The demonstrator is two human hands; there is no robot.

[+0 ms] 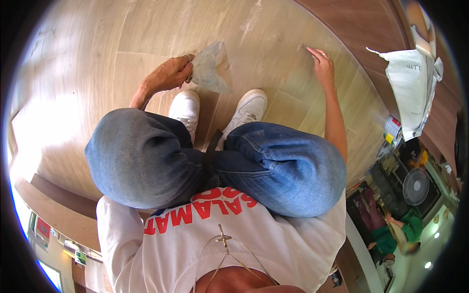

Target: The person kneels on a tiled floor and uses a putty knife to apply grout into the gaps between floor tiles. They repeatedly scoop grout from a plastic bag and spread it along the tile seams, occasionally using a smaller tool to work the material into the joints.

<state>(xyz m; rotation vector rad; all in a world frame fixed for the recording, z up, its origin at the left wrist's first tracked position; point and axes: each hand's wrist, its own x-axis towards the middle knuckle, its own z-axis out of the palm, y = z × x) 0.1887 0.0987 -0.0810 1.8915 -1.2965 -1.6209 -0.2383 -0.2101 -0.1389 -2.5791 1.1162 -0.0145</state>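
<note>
Gripping a smudged translucent sheet in the left hand, over the wood-look floor just beyond the white shoes; pinching a slim object, too small to identify, in the right hand, well apart from the sheet and nearer the brown panel.

Between the left hand and right hand, the floor offers an open lane, narrowed by the translucent sheet on one side and a thin tool on the other. White shoes and bent knees obstruct the near side. A brown panel bounds the right, a white sack before it.
</note>
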